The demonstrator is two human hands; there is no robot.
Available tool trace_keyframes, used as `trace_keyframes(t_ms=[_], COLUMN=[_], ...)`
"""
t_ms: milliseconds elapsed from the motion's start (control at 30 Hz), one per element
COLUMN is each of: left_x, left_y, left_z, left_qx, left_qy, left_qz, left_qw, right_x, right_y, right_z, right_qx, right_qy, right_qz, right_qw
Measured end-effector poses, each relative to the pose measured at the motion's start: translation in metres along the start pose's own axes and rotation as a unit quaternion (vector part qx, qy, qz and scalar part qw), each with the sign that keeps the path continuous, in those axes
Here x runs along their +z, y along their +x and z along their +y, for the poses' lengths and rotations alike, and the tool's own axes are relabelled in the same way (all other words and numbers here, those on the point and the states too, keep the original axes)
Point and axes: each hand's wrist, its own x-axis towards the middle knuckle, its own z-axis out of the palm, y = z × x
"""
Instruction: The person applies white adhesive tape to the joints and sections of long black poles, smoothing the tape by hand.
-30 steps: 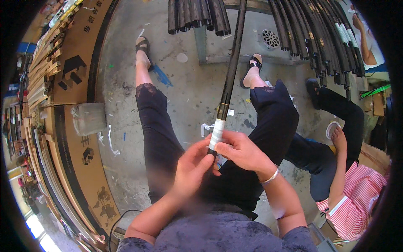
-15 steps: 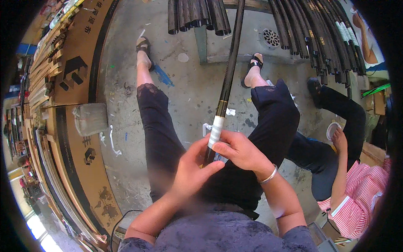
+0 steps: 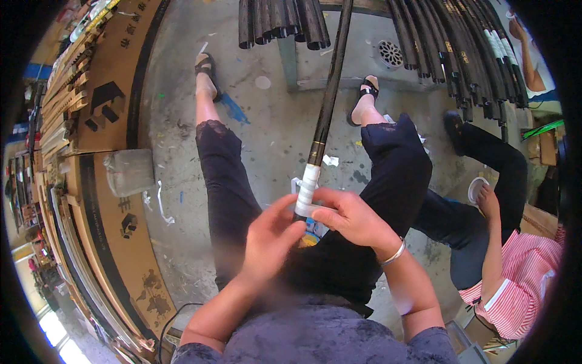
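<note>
A long black pole (image 3: 330, 103) slants from the top of the view down to my lap. White tape (image 3: 308, 182) winds around its near end in overlapping turns. My left hand (image 3: 267, 239) is curled around the pole's near end, with the thumb bent on this side. My right hand (image 3: 351, 221) holds the tape at the lowest turns between thumb and fingers, and a short flap shows there. Beneath the pole's tip, a small blue and yellow patch (image 3: 310, 235) shows between my hands; I cannot make out what it is.
Black tubes (image 3: 282, 24) lie at the top, and more poles (image 3: 461, 54) at the upper right. Cardboard boxes (image 3: 115, 212) and wooden strips stand at left. A co-worker in a striped shirt (image 3: 521, 279) sits at right, holding a white roll (image 3: 478, 190). Tape scraps (image 3: 163, 206) litter the floor.
The pole's taped end has shifted slightly down and left. My left thumb has bent inward toward the pole. The tape covers the pole nearer its end, with a flap at my right thumb.
</note>
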Motion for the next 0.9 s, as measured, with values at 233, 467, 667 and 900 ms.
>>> trace_keyframes(t_ms=[233,467,667,900], left_x=[0.006,0.007,0.0,-0.008], left_y=[0.007,0.005,0.003,0.002], left_z=[-0.014,-0.011,-0.009,-0.009], left_qx=[0.113,0.051,0.051,0.014], left_qy=[0.195,0.1,-0.03,-0.134], left_qz=[0.028,0.071,0.015,-0.062], left_qw=[0.974,0.991,0.998,0.989], right_x=[0.003,-0.006,-0.003,0.005], right_y=[0.004,-0.016,-0.011,-0.003], right_z=[0.001,-0.012,-0.015,-0.011], right_qx=[0.016,0.008,-0.005,-0.024], right_qy=[-0.051,-0.1,-0.102,-0.06], right_qz=[0.005,0.033,0.043,0.043], right_qw=[0.999,0.994,0.994,0.997])
